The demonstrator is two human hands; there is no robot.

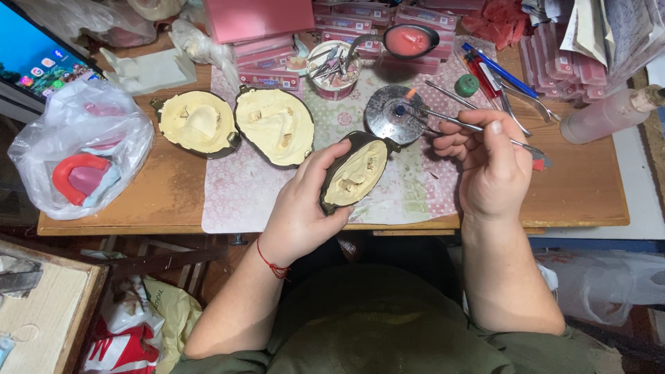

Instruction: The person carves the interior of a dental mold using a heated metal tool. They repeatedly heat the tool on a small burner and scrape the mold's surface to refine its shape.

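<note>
Left hand [299, 208] clasps dark flask half [357, 173] with cream plaster fill, grip closed round its lower edge, held tilted just above bench [166, 201] front edge. Two more plaster-filled flask halves [201, 123] lie up-left of that grip on bench; plastic bag [80, 149] farther left. Right hand [488, 163], just right of held flask, pinches thin metal instrument [454, 123], grip closed on shaft, tip reaching up-left over round metal burner [393, 113]. Cup of tools [334, 69] behind, between hands.
</note>
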